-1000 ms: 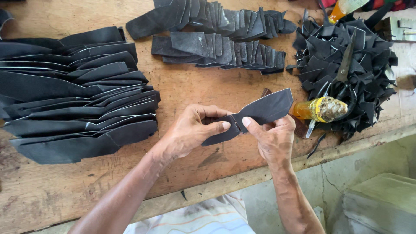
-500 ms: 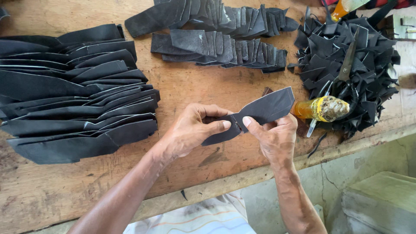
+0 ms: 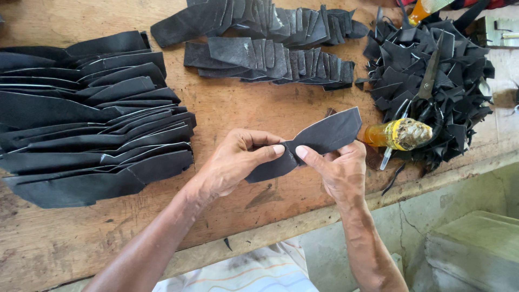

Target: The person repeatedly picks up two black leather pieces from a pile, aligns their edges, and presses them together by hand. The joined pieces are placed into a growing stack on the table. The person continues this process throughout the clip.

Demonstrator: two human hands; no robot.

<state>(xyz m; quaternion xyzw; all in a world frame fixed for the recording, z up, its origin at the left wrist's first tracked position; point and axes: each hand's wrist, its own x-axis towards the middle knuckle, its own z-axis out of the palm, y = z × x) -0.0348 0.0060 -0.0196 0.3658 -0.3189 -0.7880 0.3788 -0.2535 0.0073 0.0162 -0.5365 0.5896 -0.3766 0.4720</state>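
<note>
I pinch a black rubber strip (image 3: 313, 143) with left hand (image 3: 232, 165) and right hand (image 3: 338, 170), thumbs pressed near its middle, above the wooden bench (image 3: 232, 113).

Left hand (image 3: 233, 167) and right hand (image 3: 339, 172) pinch one black leather strip (image 3: 313, 141) between them, thumbs meeting near its middle; the strip's pointed end tilts up to the right. Wooden tabletop (image 3: 227, 113) below. Far left: large stack of long black strips (image 3: 92, 119), fanned. Top centre: two rows of shorter overlapping black pieces (image 3: 270, 57). Right: heap of black offcuts (image 3: 432, 70) with scissors (image 3: 424, 86) lying on it. Orange-handled tool (image 3: 397, 135) lies just beside the right hand.
</note>
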